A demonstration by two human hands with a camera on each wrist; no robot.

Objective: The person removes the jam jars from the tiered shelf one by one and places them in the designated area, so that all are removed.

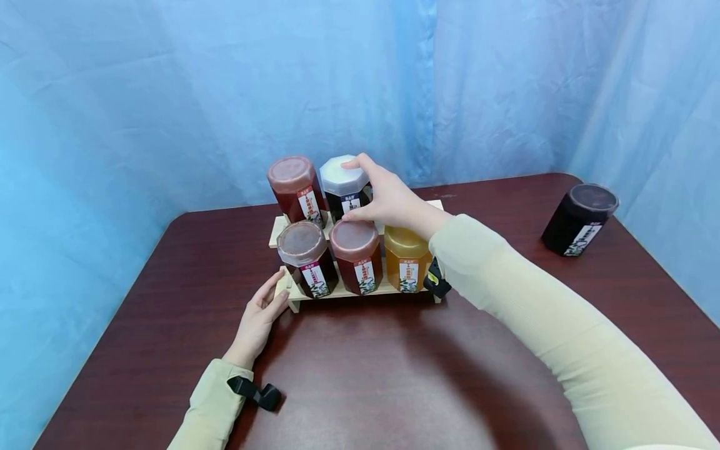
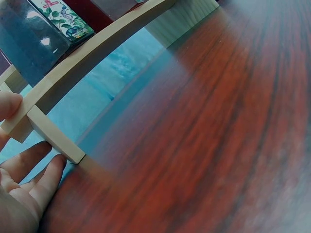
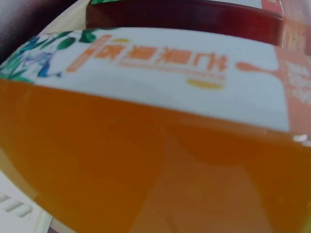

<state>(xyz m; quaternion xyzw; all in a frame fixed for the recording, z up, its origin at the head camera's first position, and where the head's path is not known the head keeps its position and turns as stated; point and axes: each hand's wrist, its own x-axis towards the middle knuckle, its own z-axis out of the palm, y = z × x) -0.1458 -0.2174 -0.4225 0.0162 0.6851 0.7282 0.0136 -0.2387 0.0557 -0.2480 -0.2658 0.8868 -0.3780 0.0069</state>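
In the head view a two-tier wooden rack (image 1: 285, 286) holds jars with clear octagonal lids. My right hand (image 1: 388, 197) reaches over the front row and grips a dark jar (image 1: 344, 181) with a whitish top on the upper tier, thumb in front. A red jar (image 1: 292, 178) stands to its left. On the lower tier are a dark purple jar (image 1: 306, 250), another red jar (image 1: 354, 247) and a yellow jar (image 1: 406, 259), whose orange contents fill the right wrist view. My left hand (image 1: 259, 315) holds the rack's left end; its fingers (image 2: 48, 182) lie by the rack leg (image 2: 58, 138).
A separate black jar (image 1: 579, 219) stands near the table's right edge. The dark red-brown table (image 1: 360, 375) lies before the rack. Light blue curtains (image 1: 225, 94) hang behind it and along both sides. My right forearm hides part of the rack's right end.
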